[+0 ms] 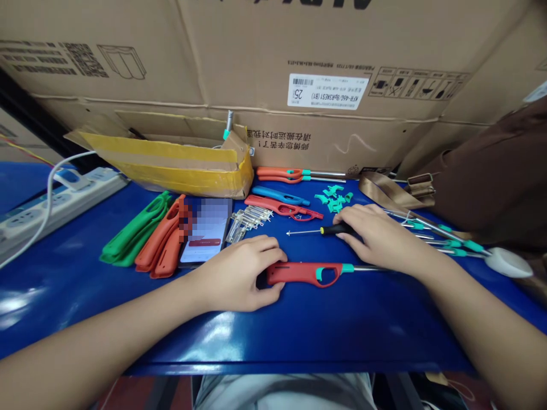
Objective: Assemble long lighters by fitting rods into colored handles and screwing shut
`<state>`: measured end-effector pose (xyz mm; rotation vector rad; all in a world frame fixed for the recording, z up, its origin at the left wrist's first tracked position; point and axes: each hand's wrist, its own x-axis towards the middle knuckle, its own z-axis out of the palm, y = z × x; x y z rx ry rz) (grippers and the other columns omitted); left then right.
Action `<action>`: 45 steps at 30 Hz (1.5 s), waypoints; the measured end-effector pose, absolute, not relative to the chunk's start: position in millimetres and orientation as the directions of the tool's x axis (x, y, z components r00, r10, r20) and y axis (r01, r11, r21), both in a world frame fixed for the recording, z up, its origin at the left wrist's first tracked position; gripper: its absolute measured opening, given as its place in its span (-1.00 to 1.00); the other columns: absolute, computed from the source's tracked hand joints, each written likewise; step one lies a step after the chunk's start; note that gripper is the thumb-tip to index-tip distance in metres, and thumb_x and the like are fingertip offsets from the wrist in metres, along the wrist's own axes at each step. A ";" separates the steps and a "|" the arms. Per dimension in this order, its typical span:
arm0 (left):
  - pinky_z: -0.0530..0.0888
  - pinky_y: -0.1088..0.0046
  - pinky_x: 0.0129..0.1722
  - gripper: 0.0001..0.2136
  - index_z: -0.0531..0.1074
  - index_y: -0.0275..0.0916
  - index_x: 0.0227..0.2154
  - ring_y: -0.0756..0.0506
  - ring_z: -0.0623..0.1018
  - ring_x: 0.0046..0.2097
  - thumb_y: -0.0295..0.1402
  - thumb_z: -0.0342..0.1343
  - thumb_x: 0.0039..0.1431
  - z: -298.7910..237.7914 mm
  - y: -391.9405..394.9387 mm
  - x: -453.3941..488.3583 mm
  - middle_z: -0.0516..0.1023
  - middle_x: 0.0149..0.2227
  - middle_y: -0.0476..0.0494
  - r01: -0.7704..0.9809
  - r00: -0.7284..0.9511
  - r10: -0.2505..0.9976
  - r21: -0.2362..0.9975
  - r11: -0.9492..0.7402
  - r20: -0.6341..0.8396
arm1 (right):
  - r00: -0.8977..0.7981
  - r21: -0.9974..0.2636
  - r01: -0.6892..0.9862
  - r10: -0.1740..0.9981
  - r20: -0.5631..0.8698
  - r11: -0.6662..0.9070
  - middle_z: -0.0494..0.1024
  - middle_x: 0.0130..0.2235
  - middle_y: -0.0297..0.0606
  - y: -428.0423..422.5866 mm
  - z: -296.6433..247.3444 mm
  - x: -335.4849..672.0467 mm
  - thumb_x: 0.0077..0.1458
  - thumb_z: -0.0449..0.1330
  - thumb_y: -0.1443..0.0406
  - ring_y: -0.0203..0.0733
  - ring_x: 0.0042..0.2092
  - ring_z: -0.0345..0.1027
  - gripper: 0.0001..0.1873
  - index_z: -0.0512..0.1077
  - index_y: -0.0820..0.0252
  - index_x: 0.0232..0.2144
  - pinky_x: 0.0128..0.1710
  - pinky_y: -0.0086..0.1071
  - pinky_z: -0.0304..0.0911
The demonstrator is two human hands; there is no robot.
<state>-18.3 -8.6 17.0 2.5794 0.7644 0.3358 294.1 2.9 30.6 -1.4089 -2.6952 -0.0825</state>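
A red long-necked lighter (299, 273) with a teal trigger lies on the blue table, its metal tube pointing right. My left hand (245, 273) grips the lighter's rear end between thumb and fingers. My right hand (376, 236) is closed around the black handle of a screwdriver (310, 231), whose shaft points left above the lighter. Beyond it are teal triggers (335, 198) in a loose pile, a red handle shell (282, 205), a blue handle shell (280, 195) and several small clear-and-metal parts (248, 221).
Green shells (137, 230), orange-red shells (162, 245) and a phone (207, 230) lie left. A yellow-taped carton (183, 171) and two orange lighters (280, 175) stand before a large cardboard box (239, 68). Metal tubes (444, 242) lie right; a power strip (55, 205) sits far left.
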 end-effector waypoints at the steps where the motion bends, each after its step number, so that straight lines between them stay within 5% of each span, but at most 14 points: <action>1: 0.51 0.25 -0.15 -0.74 0.53 -0.31 -0.09 -0.18 0.53 -0.17 -0.36 0.18 0.16 17.1 -8.4 -18.2 0.49 -0.21 -0.17 0.458 0.820 0.563 0.468 -0.756 0.107 | -0.570 -0.021 0.817 0.813 0.123 0.576 0.55 -0.13 -0.09 2.3 31.3 293.3 0.32 0.12 0.31 0.07 -0.08 0.40 -0.87 0.42 0.22 -0.13 -0.01 -0.04 0.26; 7: 0.51 0.32 -0.09 -0.75 0.52 -0.28 -0.04 -0.13 0.54 -0.14 -0.35 0.18 0.26 8.0 -7.8 -18.3 0.49 -0.14 -0.16 0.435 0.794 0.593 0.558 -0.707 0.132 | -0.538 -0.106 0.803 0.790 0.294 0.586 0.58 -0.11 -0.07 -1.3 35.1 290.8 0.34 0.09 0.26 0.08 -0.08 0.45 -0.82 0.39 0.20 -0.07 -0.01 -0.06 0.28; 13: 0.51 0.44 -0.23 -0.74 0.53 -0.29 -0.02 -0.02 0.52 -0.29 -0.31 0.26 0.29 -0.9 -7.8 -15.0 0.49 -0.18 -0.12 0.401 0.720 0.656 0.637 -0.658 0.224 | -0.395 -0.308 0.775 0.803 0.445 0.552 0.58 -0.17 -0.19 -6.1 39.4 287.8 0.31 0.13 0.24 -0.02 -0.16 0.46 -0.86 0.41 0.12 -0.12 -0.15 -0.20 0.32; 18: 0.52 0.27 0.03 -0.70 0.53 -0.28 0.01 -0.18 0.55 -0.01 -0.23 0.24 0.31 -3.0 -6.8 -13.2 0.56 -0.05 -0.22 0.421 0.729 0.634 0.560 -0.714 0.260 | -0.221 -0.484 0.720 0.825 0.521 0.498 0.59 -0.26 -0.27 -10.2 42.8 282.9 0.28 0.17 0.23 -0.13 -0.27 0.47 -0.89 0.46 0.10 -0.17 -0.27 -0.30 0.30; 25: 0.29 -0.09 0.33 -0.40 0.36 -0.32 0.27 -0.37 0.35 0.33 -0.05 0.19 0.31 -6.2 -6.9 -16.5 0.40 0.30 -0.36 0.553 0.710 0.674 0.430 -0.714 0.206 | -0.115 -0.541 0.715 0.838 0.534 0.443 0.55 -0.38 -0.33 -11.8 44.3 278.1 0.22 0.20 0.26 -0.22 -0.42 0.38 -0.92 0.49 0.11 -0.26 -0.38 -0.34 0.24; 32: 0.45 0.12 0.17 -0.48 0.40 -0.23 0.17 -0.25 0.53 0.11 -0.09 0.26 0.24 6.9 -3.2 -18.9 0.57 0.07 -0.22 0.536 0.718 0.670 0.464 -0.705 0.190 | -0.080 -0.603 0.688 0.869 0.489 0.403 0.57 -0.38 -0.34 -10.2 40.7 277.3 0.19 0.22 0.26 -0.19 -0.40 0.41 -0.93 0.49 0.08 -0.34 -0.37 -0.33 0.26; 45: 0.37 0.22 0.02 -0.59 0.46 -0.16 -0.01 -0.19 0.52 -0.05 -0.33 0.29 0.03 23.8 -6.7 -17.8 0.59 -0.09 -0.06 0.462 0.807 0.580 0.491 -0.738 0.112 | -0.066 -0.643 0.664 0.886 0.459 0.383 0.56 -0.45 -0.36 -12.0 45.3 270.4 0.13 0.22 0.30 -0.20 -0.43 0.43 -0.93 0.49 0.08 -0.40 -0.37 -0.33 0.31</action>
